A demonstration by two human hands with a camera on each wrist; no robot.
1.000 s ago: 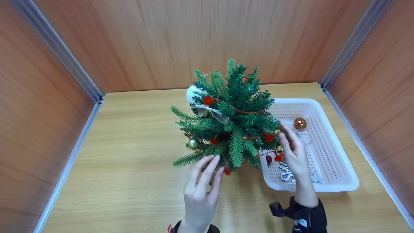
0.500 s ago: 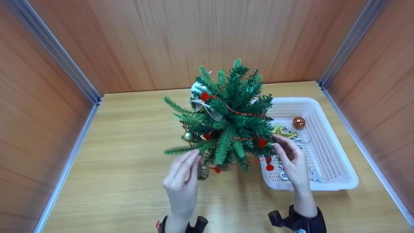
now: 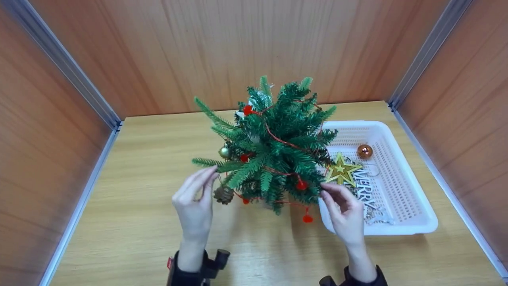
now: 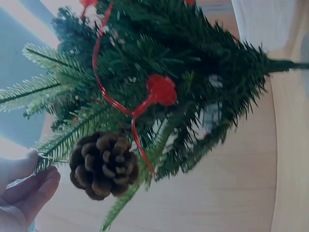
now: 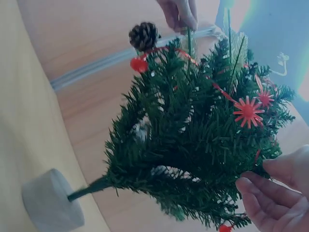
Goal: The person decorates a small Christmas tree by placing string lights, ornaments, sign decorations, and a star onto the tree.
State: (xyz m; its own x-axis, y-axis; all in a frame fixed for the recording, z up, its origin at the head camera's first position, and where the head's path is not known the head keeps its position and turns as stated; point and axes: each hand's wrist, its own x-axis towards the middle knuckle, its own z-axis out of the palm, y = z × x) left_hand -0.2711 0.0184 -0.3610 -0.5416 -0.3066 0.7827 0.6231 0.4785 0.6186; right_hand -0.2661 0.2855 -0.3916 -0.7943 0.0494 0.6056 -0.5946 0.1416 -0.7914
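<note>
A small artificial Christmas tree (image 3: 278, 147) stands mid-table, wound with a red garland (image 4: 99, 72). My left hand (image 3: 194, 198) pinches a branch tip on its left side between thumb and fingers. Close to those fingers hangs a pine cone (image 4: 104, 165), with a gold-green bauble (image 3: 224, 152) above it. On the opposite side my right hand (image 3: 344, 212) pinches another branch tip at the lower right, near a red flower-shaped ornament (image 3: 301, 185). In the right wrist view, the tree's trunk rises from a round pale base (image 5: 53, 200). Foliage mostly hides the white ball at the back.
Right of the tree, partly behind its branches, is a white plastic basket (image 3: 412, 174). It contains a gold star (image 3: 342, 170), a copper bauble (image 3: 364, 151) and white "MERRY" lettering (image 3: 364, 186). Wooden panels (image 3: 254, 51) enclose the table at the back and sides.
The tree has turned clockwise seen from above: its front, with the pine cone, swung left and the white ball went behind foliage. My left hand moved left, my right hand nearer and left. The star is uncovered.
</note>
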